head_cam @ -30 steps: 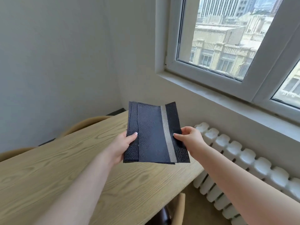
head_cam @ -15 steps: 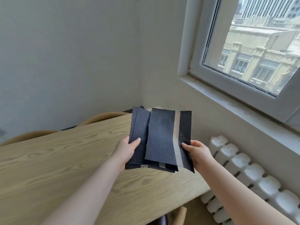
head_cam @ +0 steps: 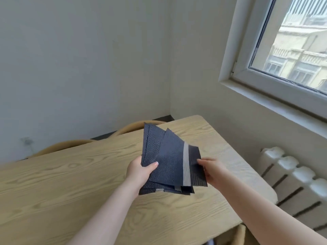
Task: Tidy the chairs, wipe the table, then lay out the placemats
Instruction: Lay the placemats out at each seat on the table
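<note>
At nine o'clock of the stack, our left hand (head_cam: 139, 171) grips the dark navy woven placemats (head_cam: 168, 161), thumb on top, above the pale wood-grain counter (head_cam: 70, 183). They look light, thin and semi-stiff; edges suit holding. At three o'clock, our right hand (head_cam: 213, 171) pinches the grey-striped top mat.
</note>
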